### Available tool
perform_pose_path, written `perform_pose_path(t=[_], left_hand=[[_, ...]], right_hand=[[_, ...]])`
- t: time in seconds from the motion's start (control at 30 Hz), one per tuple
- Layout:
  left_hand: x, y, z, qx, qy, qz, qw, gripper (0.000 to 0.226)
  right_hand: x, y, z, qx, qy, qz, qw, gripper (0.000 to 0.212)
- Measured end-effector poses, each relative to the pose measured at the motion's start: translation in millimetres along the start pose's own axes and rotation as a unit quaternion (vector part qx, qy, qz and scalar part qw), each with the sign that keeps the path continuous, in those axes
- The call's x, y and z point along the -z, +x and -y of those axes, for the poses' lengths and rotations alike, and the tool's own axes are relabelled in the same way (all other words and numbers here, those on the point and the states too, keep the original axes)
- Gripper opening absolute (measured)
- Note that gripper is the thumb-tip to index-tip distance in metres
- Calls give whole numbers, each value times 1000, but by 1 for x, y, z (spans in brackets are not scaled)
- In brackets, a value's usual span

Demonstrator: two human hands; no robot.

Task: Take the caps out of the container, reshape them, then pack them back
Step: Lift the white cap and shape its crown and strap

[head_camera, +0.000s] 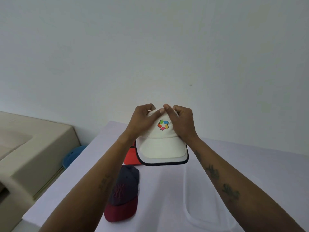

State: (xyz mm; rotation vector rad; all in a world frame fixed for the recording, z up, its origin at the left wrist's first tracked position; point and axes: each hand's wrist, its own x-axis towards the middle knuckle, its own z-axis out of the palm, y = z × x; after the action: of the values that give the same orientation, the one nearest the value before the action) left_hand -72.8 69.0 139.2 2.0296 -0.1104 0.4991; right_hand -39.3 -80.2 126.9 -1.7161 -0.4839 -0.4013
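I hold a white cap [161, 148] with a colourful logo and a dark-edged brim up above the table, brim toward me. My left hand [142, 121] grips the crown's left side and my right hand [181, 123] grips its right side, thumbs meeting at the top. A navy cap with a maroon brim [124, 193] lies on the table below my left forearm. An orange-red cap [131, 156] sits behind it, partly hidden by the white cap. A clear plastic container [192, 213] stands on the table at the right, its rim faintly visible.
The table [217, 156] has a pale lilac cover and meets a white wall. A beige cushioned piece of furniture [33, 148] stands at the left. A blue cap [73, 156] lies in the gap between it and the table.
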Motion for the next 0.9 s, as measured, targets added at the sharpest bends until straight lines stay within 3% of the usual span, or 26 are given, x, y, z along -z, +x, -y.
perform_pose_path(t=[0.13,0.3,0.47,0.5,0.63,0.77,0.9], left_hand=[[2,-4,5,55,-18,43,997,67],[6,-7,-11,10,-69,-32,997,59],[9,-9,-11,29,-122,-59,990,38],[10,-8,-8,43,-131,-47,989,41],[19,-15,1,108,-71,40,991,91],[19,-17,-8,96,-132,-78,984,63],[21,-14,-17,38,-135,-95,986,65]], right_hand=[[-1,-3,0,-35,39,5,999,58],[4,-1,-6,-63,76,70,993,47],[2,2,8,12,24,40,999,51],[4,4,11,23,22,28,999,52],[13,9,17,28,50,-19,998,50],[11,12,13,-3,67,13,998,50],[5,7,4,-56,119,15,991,57]])
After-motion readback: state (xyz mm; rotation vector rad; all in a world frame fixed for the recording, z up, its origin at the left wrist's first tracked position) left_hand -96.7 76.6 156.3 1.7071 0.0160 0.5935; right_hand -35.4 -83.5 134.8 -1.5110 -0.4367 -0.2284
